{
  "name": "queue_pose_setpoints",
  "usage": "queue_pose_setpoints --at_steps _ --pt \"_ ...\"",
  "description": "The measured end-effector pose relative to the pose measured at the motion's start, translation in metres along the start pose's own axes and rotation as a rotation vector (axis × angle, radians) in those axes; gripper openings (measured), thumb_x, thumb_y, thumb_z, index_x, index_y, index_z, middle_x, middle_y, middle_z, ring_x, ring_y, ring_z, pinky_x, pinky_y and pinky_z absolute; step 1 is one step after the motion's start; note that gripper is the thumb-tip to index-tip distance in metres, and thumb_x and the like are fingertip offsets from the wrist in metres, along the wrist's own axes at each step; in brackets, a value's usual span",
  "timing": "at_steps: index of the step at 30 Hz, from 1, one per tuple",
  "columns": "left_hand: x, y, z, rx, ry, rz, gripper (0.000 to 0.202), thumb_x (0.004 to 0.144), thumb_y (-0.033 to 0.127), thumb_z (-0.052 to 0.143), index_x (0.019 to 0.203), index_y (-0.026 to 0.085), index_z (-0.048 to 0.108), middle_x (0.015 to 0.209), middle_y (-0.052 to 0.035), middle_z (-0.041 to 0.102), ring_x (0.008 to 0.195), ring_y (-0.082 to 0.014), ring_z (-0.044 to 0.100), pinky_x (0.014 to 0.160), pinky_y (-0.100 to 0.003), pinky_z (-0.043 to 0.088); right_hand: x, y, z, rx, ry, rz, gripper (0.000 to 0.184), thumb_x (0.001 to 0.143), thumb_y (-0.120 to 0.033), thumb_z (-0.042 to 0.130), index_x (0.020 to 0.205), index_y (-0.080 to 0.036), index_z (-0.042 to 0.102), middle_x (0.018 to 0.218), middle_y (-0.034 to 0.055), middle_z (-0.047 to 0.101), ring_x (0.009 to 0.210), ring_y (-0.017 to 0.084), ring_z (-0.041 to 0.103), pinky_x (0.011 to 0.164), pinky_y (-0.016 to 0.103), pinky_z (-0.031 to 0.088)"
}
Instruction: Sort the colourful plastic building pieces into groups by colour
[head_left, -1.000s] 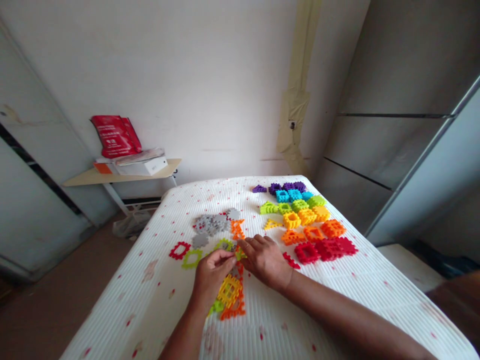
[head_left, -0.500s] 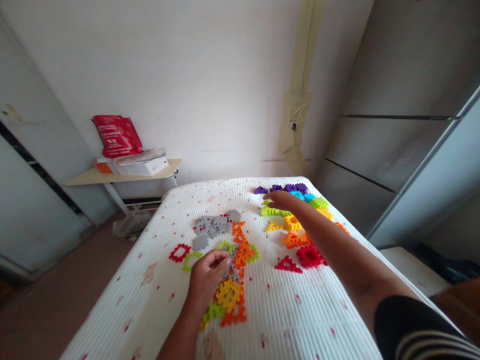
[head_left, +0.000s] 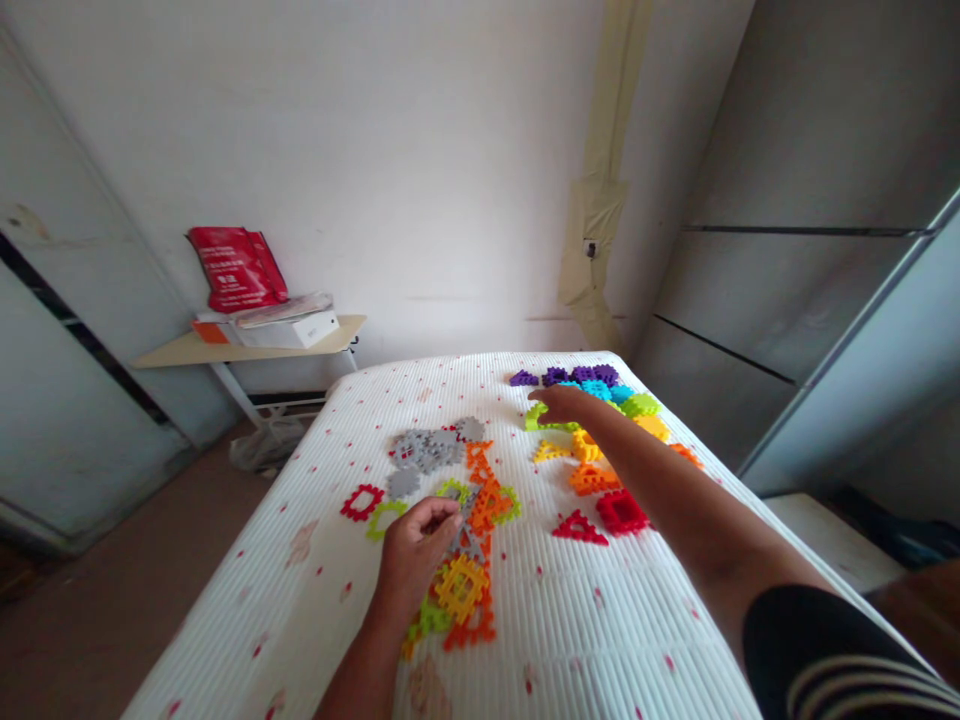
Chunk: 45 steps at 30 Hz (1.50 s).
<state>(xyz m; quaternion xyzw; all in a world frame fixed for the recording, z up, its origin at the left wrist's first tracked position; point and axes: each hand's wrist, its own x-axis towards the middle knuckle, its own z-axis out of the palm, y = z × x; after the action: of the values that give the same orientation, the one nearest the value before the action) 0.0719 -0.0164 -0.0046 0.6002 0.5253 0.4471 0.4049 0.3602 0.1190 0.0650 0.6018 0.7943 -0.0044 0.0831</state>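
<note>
My left hand (head_left: 418,538) is at the middle of the bed, its fingers curled and thumb tip close to the index finger. Whatever may be in that pinch is hidden. Beside it lie a grey triangular toothed piece (head_left: 471,545), orange interlocking pieces (head_left: 491,503) and a yellow square frame piece (head_left: 460,588). Farther off, my right hand (head_left: 564,402) reaches over the light-green pieces (head_left: 559,422) on the right. Its fingers stretch forward with the thumb apart below them, and a bit of green shows between.
Grey pieces (head_left: 427,450) lie in a heap left of centre, near a red square frame (head_left: 361,502). Purple (head_left: 523,378), blue, yellow, orange and red pieces (head_left: 622,512) sit in colour groups along the right. A side table (head_left: 172,352) holds a red bag (head_left: 234,268).
The green piece under my right fingers now sits lower, against the other green ones, and finger and thumb look farther apart. My left hand stays put. The view has shifted slightly.
</note>
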Motion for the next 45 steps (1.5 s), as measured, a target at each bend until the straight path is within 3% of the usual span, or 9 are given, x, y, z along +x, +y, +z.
queue_pose_setpoints --at_steps 4,13,29,37,45 --pt "-0.001 0.0 0.0 0.012 -0.004 0.004 0.022 0.065 0.035 0.062 0.075 0.017 0.066 0.071 -0.0022 0.068 0.068 -0.0167 0.061 0.066 -0.027 0.048 0.001 0.0 0.004 -0.002 0.003 0.025 0.07 0.073 -0.026 0.069 0.136 -0.026 0.04 0.129 0.0094 0.054 0.113 0.028 0.053 0.088 0.037 0.045" --pt "0.001 0.002 0.0 0.006 0.014 -0.006 0.021 0.064 0.035 0.062 0.073 0.017 0.066 0.068 -0.0017 0.067 0.065 -0.0166 0.06 0.064 -0.027 0.047 0.012 0.004 0.014 0.027 0.003 0.043 0.055 0.073 -0.025 0.067 0.126 -0.026 0.052 0.122 0.0069 0.06 0.107 0.025 0.057 0.085 0.032 0.046" --pt "0.002 0.002 -0.004 -0.006 0.051 -0.015 0.022 0.062 0.035 0.063 0.072 0.016 0.067 0.067 -0.0025 0.067 0.065 -0.0161 0.059 0.064 -0.026 0.047 0.016 0.003 0.007 0.023 -0.031 0.013 0.045 0.073 -0.02 0.067 0.118 -0.021 0.06 0.115 0.0079 0.063 0.101 0.022 0.059 0.082 0.028 0.046" --pt "0.003 -0.001 -0.008 -0.031 0.068 -0.026 0.022 0.062 0.035 0.064 0.074 0.016 0.066 0.068 -0.0027 0.068 0.066 -0.0162 0.061 0.064 -0.026 0.047 0.019 0.005 0.009 -0.002 -0.047 0.003 0.061 0.066 -0.013 0.071 0.124 -0.024 0.055 0.121 0.0095 0.059 0.107 0.026 0.057 0.084 0.031 0.045" --pt "0.004 -0.003 -0.008 -0.034 0.072 -0.026 0.024 0.062 0.036 0.065 0.074 0.016 0.067 0.068 -0.0028 0.068 0.065 -0.0162 0.061 0.064 -0.026 0.048 0.026 0.01 0.017 -0.044 -0.031 -0.024 0.056 0.066 -0.005 0.066 0.119 -0.021 0.059 0.115 0.011 0.062 0.104 0.026 0.059 0.083 0.033 0.046"
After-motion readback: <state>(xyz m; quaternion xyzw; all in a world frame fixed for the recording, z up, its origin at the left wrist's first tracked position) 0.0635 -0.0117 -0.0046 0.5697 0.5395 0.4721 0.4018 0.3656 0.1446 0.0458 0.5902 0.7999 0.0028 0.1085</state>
